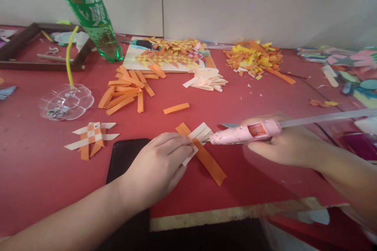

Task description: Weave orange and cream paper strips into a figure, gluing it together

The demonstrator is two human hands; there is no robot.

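My right hand (273, 145) grips a pink hot glue gun (235, 134) with a clear glue stick (324, 117) running out of its back. The gun's metal tip meets the crossed paper strips (210, 162), orange and cream, on the table. My left hand (165, 160) presses on these strips from the left, fingers together over their upper-left part. Just left of that hand lies a woven paper fish (93, 137) in orange and cream with a small eye. One folded orange strip (176, 108) rests above the strips in my hands.
A black phone (126, 153) lies under my left wrist. Behind are orange strips (123, 90), cream strips (207, 79), a pile of scraps (255, 57), and a tilted green bottle (91, 15). A clear flower-shaped dish (79, 102) stands left, near a brown frame (17, 64).
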